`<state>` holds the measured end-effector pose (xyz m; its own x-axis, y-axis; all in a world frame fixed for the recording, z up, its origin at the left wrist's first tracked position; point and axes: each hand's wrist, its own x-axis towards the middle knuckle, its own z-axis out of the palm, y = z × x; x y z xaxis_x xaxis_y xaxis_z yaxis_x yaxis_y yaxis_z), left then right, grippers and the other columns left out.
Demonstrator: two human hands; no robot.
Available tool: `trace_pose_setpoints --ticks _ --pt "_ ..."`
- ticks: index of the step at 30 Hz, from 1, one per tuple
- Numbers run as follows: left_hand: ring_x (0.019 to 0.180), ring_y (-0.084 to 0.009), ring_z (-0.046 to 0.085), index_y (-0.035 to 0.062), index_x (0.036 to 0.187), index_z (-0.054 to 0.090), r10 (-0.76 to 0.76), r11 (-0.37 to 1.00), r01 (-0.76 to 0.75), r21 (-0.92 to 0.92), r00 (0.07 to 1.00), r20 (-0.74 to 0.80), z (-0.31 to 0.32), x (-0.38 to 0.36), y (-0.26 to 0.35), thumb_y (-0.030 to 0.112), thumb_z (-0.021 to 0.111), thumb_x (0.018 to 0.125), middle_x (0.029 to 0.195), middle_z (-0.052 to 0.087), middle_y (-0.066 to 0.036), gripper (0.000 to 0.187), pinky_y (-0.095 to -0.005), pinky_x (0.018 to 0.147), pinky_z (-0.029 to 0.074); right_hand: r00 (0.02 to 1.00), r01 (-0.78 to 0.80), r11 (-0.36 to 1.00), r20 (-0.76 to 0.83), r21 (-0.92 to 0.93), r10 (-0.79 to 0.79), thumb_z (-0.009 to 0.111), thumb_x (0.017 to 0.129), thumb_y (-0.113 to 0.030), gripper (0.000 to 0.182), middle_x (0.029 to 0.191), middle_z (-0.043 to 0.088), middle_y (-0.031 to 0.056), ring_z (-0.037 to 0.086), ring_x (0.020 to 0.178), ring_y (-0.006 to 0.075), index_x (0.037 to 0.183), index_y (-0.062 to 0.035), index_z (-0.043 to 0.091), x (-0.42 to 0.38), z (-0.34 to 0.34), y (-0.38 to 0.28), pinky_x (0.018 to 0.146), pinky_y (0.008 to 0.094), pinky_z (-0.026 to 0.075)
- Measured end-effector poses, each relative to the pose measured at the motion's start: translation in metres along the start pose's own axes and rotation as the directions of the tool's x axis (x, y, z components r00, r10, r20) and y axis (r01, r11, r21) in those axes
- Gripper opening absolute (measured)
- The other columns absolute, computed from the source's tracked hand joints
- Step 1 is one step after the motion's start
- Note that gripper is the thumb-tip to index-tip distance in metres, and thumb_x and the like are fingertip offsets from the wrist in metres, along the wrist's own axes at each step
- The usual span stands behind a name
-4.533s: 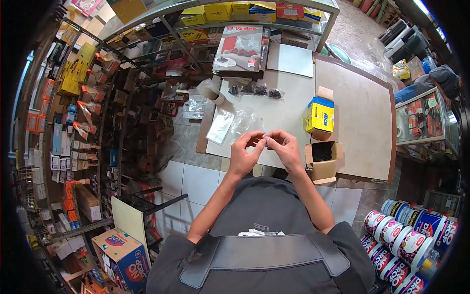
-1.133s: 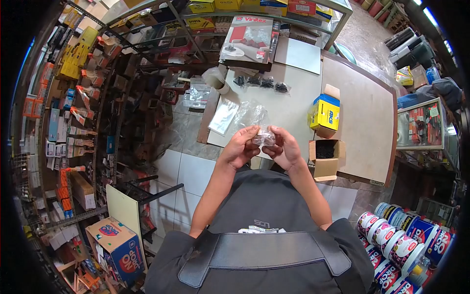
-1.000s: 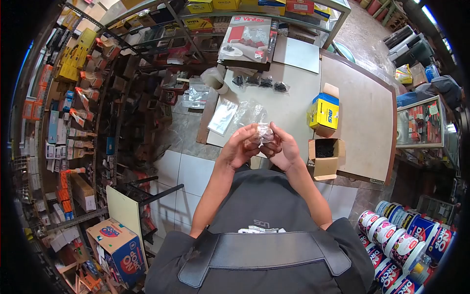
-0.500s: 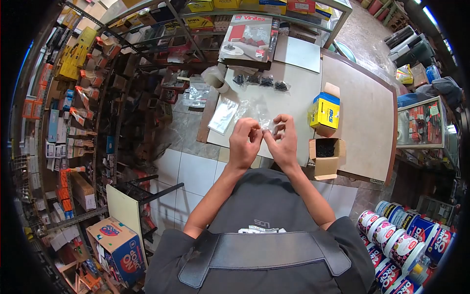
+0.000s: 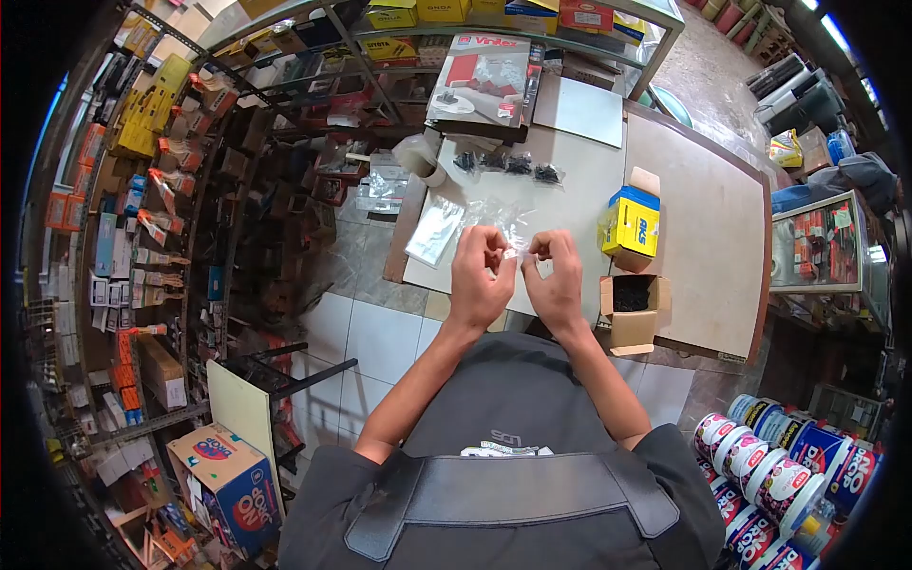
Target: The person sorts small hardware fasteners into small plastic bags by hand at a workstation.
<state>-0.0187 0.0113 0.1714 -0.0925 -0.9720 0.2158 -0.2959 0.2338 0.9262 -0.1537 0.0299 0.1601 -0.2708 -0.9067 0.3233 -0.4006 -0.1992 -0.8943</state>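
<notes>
My left hand (image 5: 481, 280) and my right hand (image 5: 555, 283) are close together over the table's near edge. Each pinches thumb against fingers on the edge of a small clear plastic bag (image 5: 514, 251). Other clear bags (image 5: 489, 215) lie just beyond my fingers, and a flat stack of clear bags (image 5: 436, 228) rests to the left. Farther back, several small bags filled with black pieces (image 5: 518, 163) sit in a row. Right of my hands stand a yellow and blue box (image 5: 631, 223) and an opened cardboard box (image 5: 635, 329) holding small black pieces (image 5: 631, 293).
A catalogue (image 5: 480, 81) and a white board (image 5: 579, 111) lie at the back of the table (image 5: 708, 237). A roll of plastic (image 5: 419, 160) stands at its left edge. Crowded shelves (image 5: 204, 190) fill the left side; paint buckets (image 5: 788, 484) are stacked at lower right.
My hands have drawn slightly apart, with the bag's edge now showing between the fingertips. The things on the table keep their places.
</notes>
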Motion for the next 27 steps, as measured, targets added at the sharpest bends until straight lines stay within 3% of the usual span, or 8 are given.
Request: trace_pose_setpoints --ticks 3,5,9,15,17,19,22,27 --pt "0.07 -0.0205 0.057 0.0016 0.101 0.051 0.089 0.996 -0.089 0.006 0.996 -0.006 0.003 0.006 0.002 -0.002 0.063 0.09 0.097 0.052 -0.011 0.017 -0.0334 0.061 0.05 0.993 0.109 0.994 0.05 -0.02 -0.108 0.071 0.078 0.008 0.021 0.081 0.057 0.0092 0.057 0.072 0.0177 0.092 -0.0005 0.058 -0.002 0.002 -0.001 0.067 0.0336 0.049" --pt "0.068 -0.0228 0.057 0.0014 0.102 0.052 0.214 0.963 -0.212 0.167 0.977 0.007 0.0 0.005 -0.002 0.0 0.061 0.093 0.097 0.052 -0.012 0.013 -0.0345 0.061 0.051 0.993 0.099 0.994 -0.066 0.037 -0.097 0.073 0.079 0.007 0.021 0.078 0.061 0.0094 0.06 0.069 0.0179 0.093 -0.0005 0.059 -0.003 0.002 0.001 0.065 0.0337 0.05" --pt "0.069 -0.0206 0.058 0.0016 0.101 0.053 0.075 0.992 -0.081 0.1 0.996 0.056 0.004 -0.006 0.002 0.009 0.068 0.093 0.096 0.051 -0.012 0.018 -0.0325 0.06 0.051 0.991 0.048 0.999 -0.123 0.019 -0.045 0.074 0.082 0.005 0.019 0.075 0.063 0.0094 0.062 0.067 0.0181 0.094 -0.0009 0.06 -0.001 -0.001 -0.005 0.064 0.0331 0.051" --pt "0.066 -0.016 0.056 0.001 0.094 0.052 -0.035 0.999 0.034 -0.025 0.999 -0.041 0.003 -0.005 0.002 0.001 0.071 0.086 0.092 0.052 -0.009 0.02 -0.0296 0.059 0.05 0.99 0.135 0.99 -0.042 -0.036 -0.136 0.073 0.084 0.005 0.018 0.086 0.065 0.0121 0.066 0.075 0.0217 0.095 -0.0002 0.06 -0.001 -0.001 -0.002 0.068 0.0339 0.053" --pt "0.066 -0.0159 0.055 0.0015 0.092 0.052 0.016 0.999 -0.015 0.033 0.999 -0.048 0.0 -0.005 0.0 -0.004 0.07 0.084 0.088 0.052 -0.008 0.02 -0.029 0.058 0.049 0.988 0.149 0.989 -0.051 -0.011 -0.149 0.073 0.083 0.006 0.017 0.088 0.064 0.0122 0.066 0.076 0.0233 0.094 -0.0001 0.061 0.001 0.001 -0.003 0.069 0.0343 0.054" --pt "0.066 -0.0159 0.054 0.0024 0.09 0.052 0.234 0.968 -0.22 0.116 0.965 -0.121 0.0 -0.005 -0.006 -0.005 0.07 0.084 0.086 0.052 -0.008 0.021 -0.0297 0.057 0.048 0.981 0.184 0.983 -0.055 -0.021 -0.185 0.073 0.081 0.006 0.018 0.086 0.063 0.0114 0.065 0.075 0.0234 0.093 -0.0004 0.062 0.0 0.003 -0.008 0.068 0.0341 0.054" --pt "0.064 -0.0165 0.053 0.0035 0.09 0.053 0.374 0.922 -0.349 0.17 0.915 -0.152 0.0 -0.005 -0.004 -0.007 0.07 0.082 0.087 0.054 -0.008 0.022 -0.0301 0.055 0.047 0.978 0.199 0.98 -0.061 -0.026 -0.201 0.075 0.079 0.006 0.018 0.082 0.061 0.0104 0.064 0.072 0.0237 0.089 -0.0009 0.061 -0.002 0.001 -0.009 0.067 0.0339 0.053" --pt "0.063 -0.0165 0.052 0.0042 0.091 0.054 0.383 0.914 -0.361 0.185 0.918 -0.105 0.001 -0.008 -0.006 -0.007 0.072 0.082 0.088 0.055 -0.008 0.023 -0.0299 0.055 0.046 0.989 0.101 0.995 -0.11 -0.018 -0.102 0.077 0.075 0.006 0.023 0.081 0.059 0.0097 0.063 0.071 0.0246 0.085 -0.0017 0.058 -0.007 -0.002 0.0 0.065 0.0347 0.051"
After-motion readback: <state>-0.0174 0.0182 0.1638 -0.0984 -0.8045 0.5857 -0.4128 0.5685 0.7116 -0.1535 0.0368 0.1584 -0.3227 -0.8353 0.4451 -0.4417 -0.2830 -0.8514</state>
